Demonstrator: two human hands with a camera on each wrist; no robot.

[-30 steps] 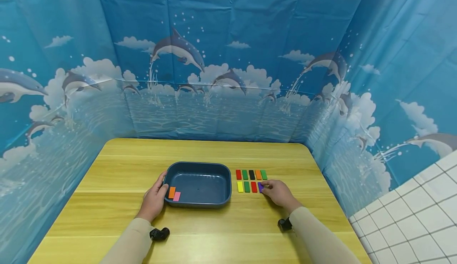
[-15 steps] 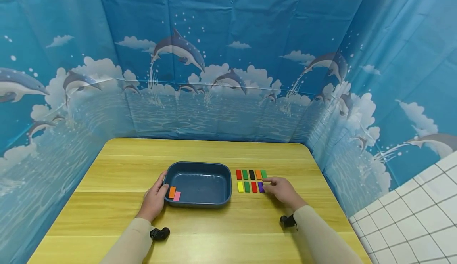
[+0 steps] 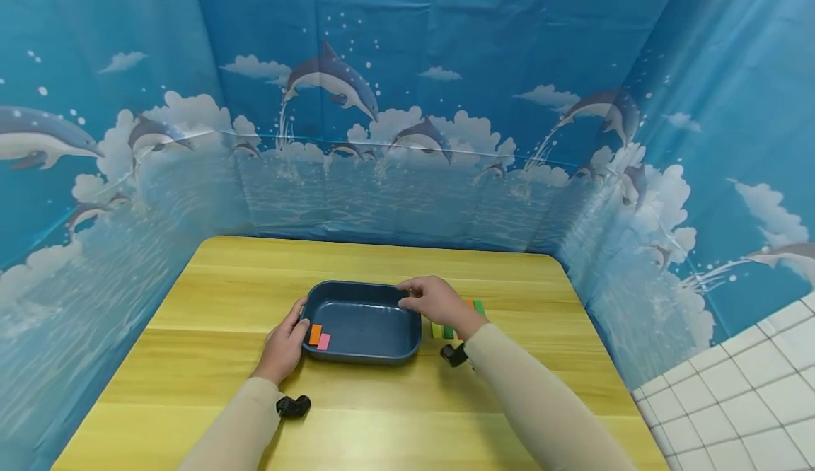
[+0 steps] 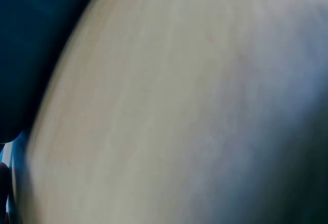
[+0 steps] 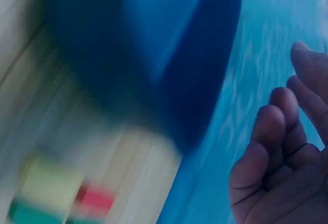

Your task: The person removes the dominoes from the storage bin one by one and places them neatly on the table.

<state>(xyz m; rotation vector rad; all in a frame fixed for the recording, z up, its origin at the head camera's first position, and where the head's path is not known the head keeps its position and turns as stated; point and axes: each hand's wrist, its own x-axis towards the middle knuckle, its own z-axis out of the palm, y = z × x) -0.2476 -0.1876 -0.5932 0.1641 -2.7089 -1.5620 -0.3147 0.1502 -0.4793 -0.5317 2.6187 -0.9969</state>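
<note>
A dark blue plastic basin (image 3: 369, 355) stands on the wooden table, with an orange block (image 3: 315, 334) and a pink block (image 3: 324, 341) in its near left corner. My left hand (image 3: 284, 347) grips the basin's left rim, thumb on top. Over the right rim is my right hand (image 3: 436, 300), its thumb and fingertips apart; I see nothing between them. In the right wrist view its fingers (image 5: 269, 124) are loosely bent. Small flat blocks lie right of the basin, among them a yellow block (image 3: 436, 330) and a green block (image 3: 480, 307); my right hand and wrist hide several.
The wooden table (image 3: 356, 421) runs out in front of and behind the basin. A blue dolphin-print curtain (image 3: 382, 195) surrounds its far side and both flanks. White tiles (image 3: 732, 386) show at the right.
My right hand has lifted off the purple block and moved left to the basin's right rim. The left hand keeps its grip. The head view has shifted slightly.
</note>
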